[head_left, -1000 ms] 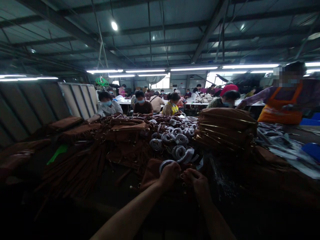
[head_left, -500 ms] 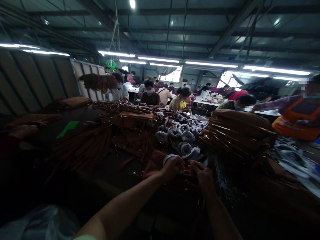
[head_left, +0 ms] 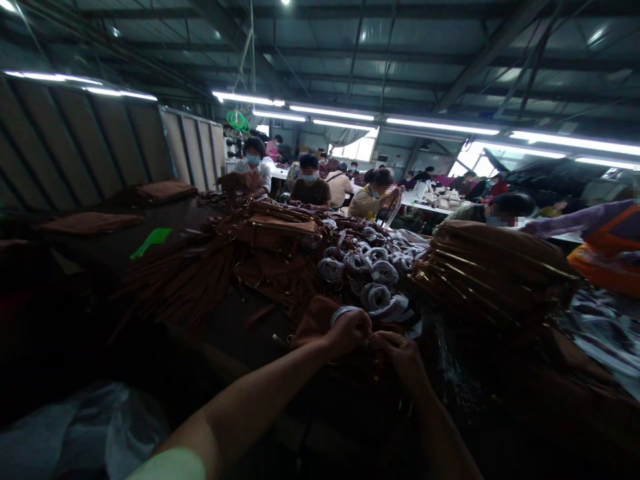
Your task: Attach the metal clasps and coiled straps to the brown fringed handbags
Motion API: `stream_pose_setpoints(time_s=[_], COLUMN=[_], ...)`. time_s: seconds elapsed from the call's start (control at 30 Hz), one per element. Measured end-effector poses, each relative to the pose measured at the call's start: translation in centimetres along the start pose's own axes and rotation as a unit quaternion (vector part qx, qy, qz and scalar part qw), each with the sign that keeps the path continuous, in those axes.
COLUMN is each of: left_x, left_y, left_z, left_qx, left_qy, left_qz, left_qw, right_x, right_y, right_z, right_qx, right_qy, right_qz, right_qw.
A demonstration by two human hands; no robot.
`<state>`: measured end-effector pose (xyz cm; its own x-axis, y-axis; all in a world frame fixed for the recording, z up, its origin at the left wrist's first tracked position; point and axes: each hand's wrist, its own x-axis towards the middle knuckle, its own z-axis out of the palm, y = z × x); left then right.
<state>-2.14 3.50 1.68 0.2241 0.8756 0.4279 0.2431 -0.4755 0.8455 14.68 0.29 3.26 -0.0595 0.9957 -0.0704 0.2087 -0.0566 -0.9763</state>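
Observation:
My left hand is closed around a coiled strap wrapped in pale paper, just above a brown bag lying on the dark table. My right hand meets it fingertip to fingertip and pinches a small metal ring or clasp between them; the clasp itself is too dark to make out. Several more wrapped strap coils lie in a heap right behind my hands.
A tall stack of brown bags with gold trim stands to the right. Fringed brown bags spread to the left, by a green scrap. Several masked people sit at the far end. A person in an orange apron works at right.
The camera has tilted down and turned left, so everything sits more to the right in view. My hands stay together on the strap and clasp, barely shifting.

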Motion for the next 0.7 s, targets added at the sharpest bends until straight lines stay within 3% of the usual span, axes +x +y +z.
stream_pose_setpoints(time_s=[0.27,0.53,0.7], left_x=[0.0,0.1,0.4], left_y=[0.3,0.3,-0.6], left_z=[0.0,-0.1,0.3], left_qx=[0.030,0.068,-0.007], left_qy=[-0.010,-0.013,-0.005], left_qz=[-0.012,0.007,-0.029], left_qw=[0.999,0.998,1.000], right_x=[0.1,-0.1,-0.3], right_y=[0.0,-0.2,-0.5], right_z=[0.0,-0.6,-0.1], right_qx=[-0.006,-0.111,-0.163], right_qy=[0.003,-0.023,-0.006], right_qz=[0.010,-0.063,-0.114], right_qw=[1.000,0.992,0.980])
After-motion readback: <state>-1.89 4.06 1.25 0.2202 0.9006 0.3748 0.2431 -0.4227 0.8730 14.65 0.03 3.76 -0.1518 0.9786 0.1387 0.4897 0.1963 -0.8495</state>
